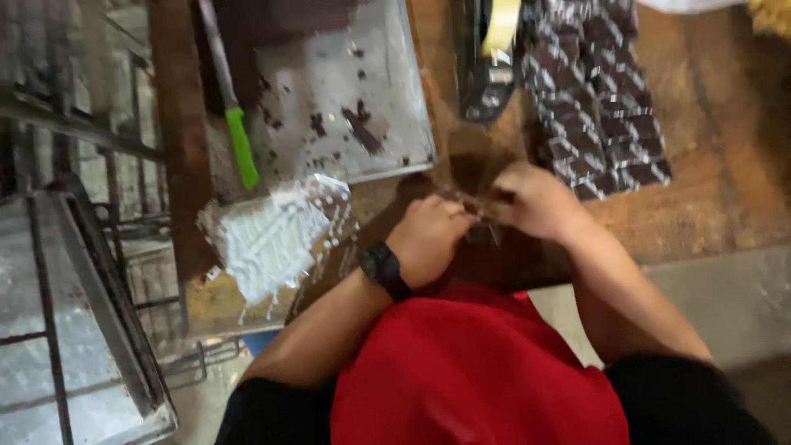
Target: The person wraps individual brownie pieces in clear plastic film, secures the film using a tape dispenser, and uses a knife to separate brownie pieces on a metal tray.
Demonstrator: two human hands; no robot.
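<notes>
The piece [480, 216] is small, dark and partly wrapped in shiny film; motion blur hides its exact shape. It sits between the two hands, pinched at both ends. The left hand [428, 239] is closed, its fingertips gripping the piece's near-left end; a black watch [384, 270] sits on that wrist. The right hand [535, 200] is closed on the piece's other end, touching it from the right.

Beyond the right hand, close by, wrapped dark pieces lie in rows [597, 99] on the tabletop [709, 165]. Beyond the left hand lies a metal tray [329, 74] with dark crumbs on it. To the left of the left hand lies a heap of clear film [272, 235]. Further beyond that heap, a knife [235, 124] with a green handle rests beside the tray.

The tabletop is worn brown wood. To the far left of the hands stands a metal rack [74, 330]. Below the right hand, grey floor [733, 305] is visible. A red cloth [470, 371] covers the person's lap.
</notes>
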